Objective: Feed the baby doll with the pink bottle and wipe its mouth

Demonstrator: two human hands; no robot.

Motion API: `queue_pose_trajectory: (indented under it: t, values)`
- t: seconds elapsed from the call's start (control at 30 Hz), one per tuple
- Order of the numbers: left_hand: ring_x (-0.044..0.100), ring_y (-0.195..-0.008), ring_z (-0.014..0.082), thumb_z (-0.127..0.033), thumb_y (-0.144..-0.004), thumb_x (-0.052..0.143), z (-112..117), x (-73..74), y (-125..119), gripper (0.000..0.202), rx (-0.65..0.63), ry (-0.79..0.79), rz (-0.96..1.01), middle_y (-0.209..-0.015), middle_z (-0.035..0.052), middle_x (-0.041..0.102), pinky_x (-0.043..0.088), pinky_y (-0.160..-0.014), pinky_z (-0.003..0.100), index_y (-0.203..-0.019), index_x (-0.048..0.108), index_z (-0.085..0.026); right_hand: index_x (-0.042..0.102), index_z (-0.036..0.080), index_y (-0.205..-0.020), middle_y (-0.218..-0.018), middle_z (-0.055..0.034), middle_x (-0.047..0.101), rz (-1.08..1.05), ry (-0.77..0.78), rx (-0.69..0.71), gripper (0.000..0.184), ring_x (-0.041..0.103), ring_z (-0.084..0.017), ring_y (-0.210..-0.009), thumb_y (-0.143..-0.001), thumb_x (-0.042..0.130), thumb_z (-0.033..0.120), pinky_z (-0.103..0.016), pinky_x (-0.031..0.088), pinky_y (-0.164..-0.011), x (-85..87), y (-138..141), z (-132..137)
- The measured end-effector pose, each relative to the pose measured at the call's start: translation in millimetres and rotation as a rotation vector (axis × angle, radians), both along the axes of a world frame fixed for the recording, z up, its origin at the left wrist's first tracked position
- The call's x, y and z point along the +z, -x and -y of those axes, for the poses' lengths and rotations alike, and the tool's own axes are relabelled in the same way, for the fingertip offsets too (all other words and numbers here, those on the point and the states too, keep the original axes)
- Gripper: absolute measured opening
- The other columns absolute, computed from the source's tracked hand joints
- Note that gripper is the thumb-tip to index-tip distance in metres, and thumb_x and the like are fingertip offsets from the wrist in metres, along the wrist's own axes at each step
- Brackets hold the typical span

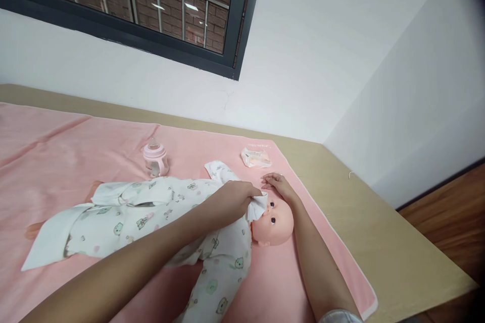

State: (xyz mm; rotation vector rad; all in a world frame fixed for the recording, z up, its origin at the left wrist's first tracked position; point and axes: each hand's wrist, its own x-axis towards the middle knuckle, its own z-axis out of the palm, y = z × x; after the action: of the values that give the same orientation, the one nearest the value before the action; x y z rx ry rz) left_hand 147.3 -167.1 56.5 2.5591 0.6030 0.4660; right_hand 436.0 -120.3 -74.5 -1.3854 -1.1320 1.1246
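Observation:
A baby doll [278, 229] lies on its back in a white printed outfit [155, 222], its head toward the right. My left hand [238, 197] is closed on a white wipe [258, 206], which is against the doll's face around the mouth. The wipe hides that part of the face. My right hand [278, 184] rests beyond the doll's head, close to its side. Its fingers are stretched out over the pink blanket [273, 282], with nothing seen in them.
A pink baby bottle [155, 159] stands on the blanket behind the doll. Near my right hand lies a small wipes packet [256, 157]. The wooden tabletop [364, 222] meets a white wall [295, 60] with a dark-framed window [231, 35].

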Motion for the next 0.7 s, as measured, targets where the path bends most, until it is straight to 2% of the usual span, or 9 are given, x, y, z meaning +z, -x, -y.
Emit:
queue_pose_trajectory:
  t: [0.3, 0.7]
  values:
    - [0.05, -0.063, 0.0141, -0.006, -0.074, 0.035, -2.9, -9.5, -1.0, 0.018, -0.038, 0.051, 0.008, -0.068, -0.0019, 0.057, 0.027, -0.056, 0.027, -0.064, 0.044, -0.018, 0.065, 0.017, -0.089, -0.084, -0.0053, 0.07, -0.003, 0.007, -0.001, 0.012, 0.068, -0.013, -0.069, -0.08, 0.06, 0.022, -0.027, 0.056, -0.074, 3.7, 2.5, 1.8]
    - [0.049, -0.064, 0.0142, -0.005, -0.073, 0.034, -4.4, -10.2, -2.6, 0.018, -0.019, 0.026, 0.042, -0.067, -0.0022, 0.056, 0.028, -0.057, 0.026, -0.064, 0.044, -0.018, 0.065, 0.017, -0.088, -0.082, -0.0045, 0.07, 0.007, 0.005, -0.005, 0.01, 0.068, -0.013, -0.068, -0.08, 0.059, 0.02, -0.027, 0.056, -0.073, 4.8, 3.7, 2.5]
